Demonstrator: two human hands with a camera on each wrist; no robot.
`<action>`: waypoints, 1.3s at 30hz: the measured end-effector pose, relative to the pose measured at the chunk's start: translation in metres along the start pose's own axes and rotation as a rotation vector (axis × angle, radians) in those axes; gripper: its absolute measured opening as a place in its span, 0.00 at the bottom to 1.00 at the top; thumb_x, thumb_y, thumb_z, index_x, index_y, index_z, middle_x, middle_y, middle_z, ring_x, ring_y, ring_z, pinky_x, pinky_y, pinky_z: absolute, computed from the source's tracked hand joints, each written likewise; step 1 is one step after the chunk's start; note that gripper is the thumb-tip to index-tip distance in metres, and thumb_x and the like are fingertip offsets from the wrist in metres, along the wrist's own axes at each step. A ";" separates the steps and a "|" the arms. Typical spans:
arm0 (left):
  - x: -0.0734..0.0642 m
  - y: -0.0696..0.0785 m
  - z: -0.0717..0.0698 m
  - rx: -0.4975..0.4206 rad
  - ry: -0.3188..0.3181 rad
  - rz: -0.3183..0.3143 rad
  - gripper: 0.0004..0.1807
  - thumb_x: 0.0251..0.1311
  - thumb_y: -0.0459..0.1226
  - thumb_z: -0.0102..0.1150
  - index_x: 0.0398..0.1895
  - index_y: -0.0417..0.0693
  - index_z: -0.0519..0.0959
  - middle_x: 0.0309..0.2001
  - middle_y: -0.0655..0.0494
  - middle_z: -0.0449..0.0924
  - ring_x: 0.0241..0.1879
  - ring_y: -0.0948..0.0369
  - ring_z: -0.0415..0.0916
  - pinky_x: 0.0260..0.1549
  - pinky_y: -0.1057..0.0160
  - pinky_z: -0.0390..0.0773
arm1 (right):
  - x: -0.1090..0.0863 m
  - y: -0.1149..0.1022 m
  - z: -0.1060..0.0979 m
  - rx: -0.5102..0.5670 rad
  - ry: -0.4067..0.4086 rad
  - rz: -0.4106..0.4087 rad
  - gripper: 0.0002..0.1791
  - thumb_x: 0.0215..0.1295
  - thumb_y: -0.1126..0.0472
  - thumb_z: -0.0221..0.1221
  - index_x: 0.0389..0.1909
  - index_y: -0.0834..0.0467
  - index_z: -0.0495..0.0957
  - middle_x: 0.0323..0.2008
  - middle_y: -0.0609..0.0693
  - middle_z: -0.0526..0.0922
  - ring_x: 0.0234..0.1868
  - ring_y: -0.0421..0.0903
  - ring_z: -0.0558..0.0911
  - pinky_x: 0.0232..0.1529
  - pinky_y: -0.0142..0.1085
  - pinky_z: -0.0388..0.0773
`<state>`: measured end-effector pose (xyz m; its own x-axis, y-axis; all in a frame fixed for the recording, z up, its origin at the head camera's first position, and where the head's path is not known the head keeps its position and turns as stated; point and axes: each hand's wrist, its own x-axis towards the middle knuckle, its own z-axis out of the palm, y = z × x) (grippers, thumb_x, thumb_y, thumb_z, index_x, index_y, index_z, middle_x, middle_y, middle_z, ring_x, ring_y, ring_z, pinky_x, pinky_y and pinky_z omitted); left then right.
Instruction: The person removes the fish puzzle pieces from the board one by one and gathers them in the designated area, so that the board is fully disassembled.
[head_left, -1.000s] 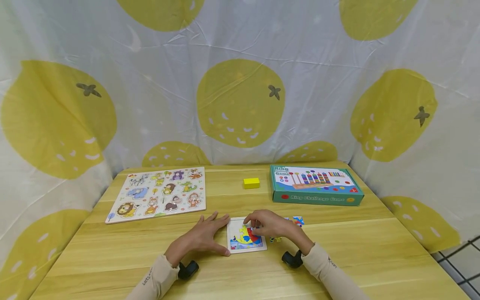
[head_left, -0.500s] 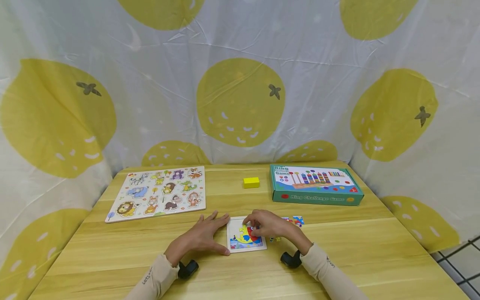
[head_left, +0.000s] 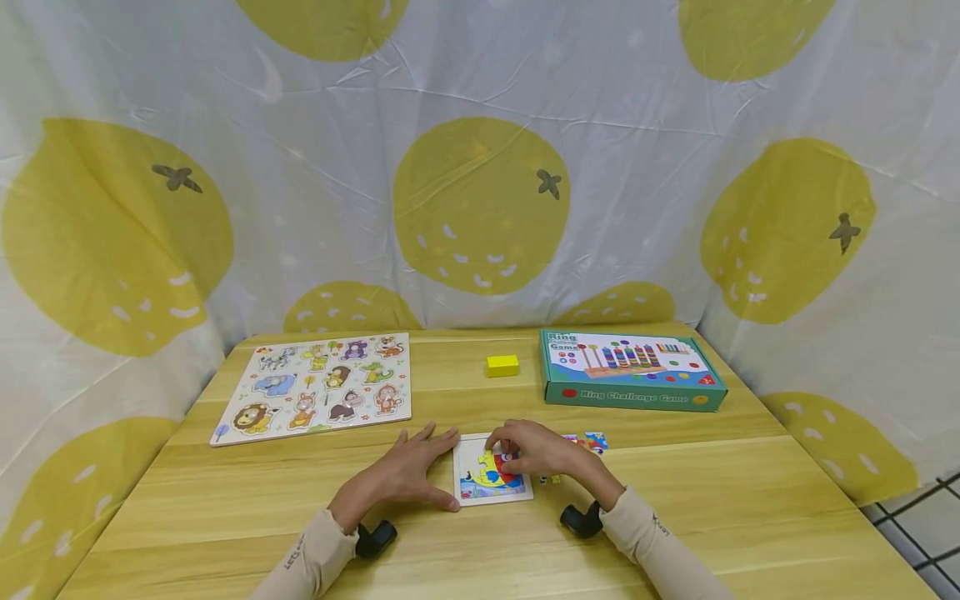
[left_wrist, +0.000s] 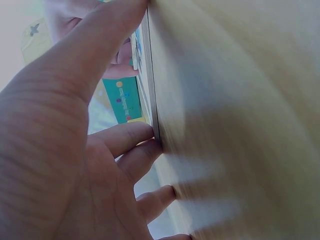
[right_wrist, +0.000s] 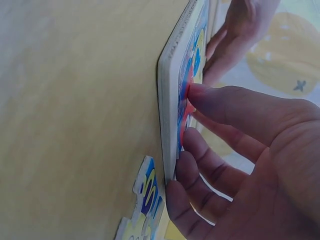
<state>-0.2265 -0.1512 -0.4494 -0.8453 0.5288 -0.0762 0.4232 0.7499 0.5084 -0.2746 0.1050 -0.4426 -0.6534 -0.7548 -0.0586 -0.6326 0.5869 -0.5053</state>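
Observation:
A small square jigsaw board with a pale frame lies on the table, partly filled with a yellow, red and blue picture. My left hand lies spread at its left side, thumb at the near left corner and index finger at the far left edge. My right hand is over the right part of the board, fingers curled. Its thumb and fingers pinch a red puzzle piece at the board's surface; the hand hides much of that piece. Loose puzzle pieces lie just right of the board, partly behind the right hand.
An animal peg puzzle board lies at the back left. Behind the jigsaw sits a yellow block. A green Ring Challenge Game box stands at the back right. A lemon-patterned curtain closes off the table's far side.
The right wrist has shifted very slightly left. Otherwise both hands and the jigsaw board stay in place.

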 end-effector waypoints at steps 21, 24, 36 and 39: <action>0.001 -0.001 0.002 0.009 0.005 0.002 0.55 0.42 0.62 0.69 0.72 0.49 0.61 0.73 0.53 0.57 0.73 0.41 0.43 0.64 0.30 0.39 | -0.004 -0.001 -0.002 0.061 0.032 0.019 0.15 0.60 0.63 0.64 0.49 0.52 0.78 0.40 0.47 0.77 0.40 0.43 0.75 0.43 0.32 0.74; 0.001 -0.001 0.002 0.011 0.004 0.001 0.55 0.42 0.63 0.69 0.72 0.48 0.61 0.73 0.52 0.57 0.73 0.41 0.43 0.64 0.30 0.39 | -0.004 0.000 -0.002 0.089 0.045 0.011 0.14 0.60 0.64 0.63 0.47 0.53 0.79 0.41 0.47 0.78 0.40 0.44 0.75 0.43 0.32 0.75; 0.001 0.000 0.002 0.012 0.005 0.006 0.55 0.42 0.62 0.69 0.72 0.47 0.61 0.73 0.52 0.57 0.73 0.41 0.44 0.64 0.29 0.40 | -0.001 0.000 0.001 0.221 0.052 -0.031 0.13 0.62 0.67 0.62 0.46 0.55 0.75 0.31 0.43 0.78 0.29 0.37 0.75 0.33 0.28 0.76; 0.001 0.000 0.001 0.005 0.003 0.002 0.55 0.42 0.62 0.70 0.72 0.47 0.62 0.73 0.52 0.57 0.73 0.41 0.43 0.64 0.29 0.40 | -0.002 -0.002 0.001 0.217 0.062 -0.037 0.12 0.63 0.67 0.61 0.46 0.55 0.75 0.29 0.43 0.77 0.28 0.37 0.74 0.32 0.28 0.75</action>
<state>-0.2269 -0.1501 -0.4506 -0.8455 0.5290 -0.0728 0.4266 0.7511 0.5038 -0.2722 0.1051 -0.4425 -0.6600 -0.7512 0.0125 -0.5566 0.4777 -0.6797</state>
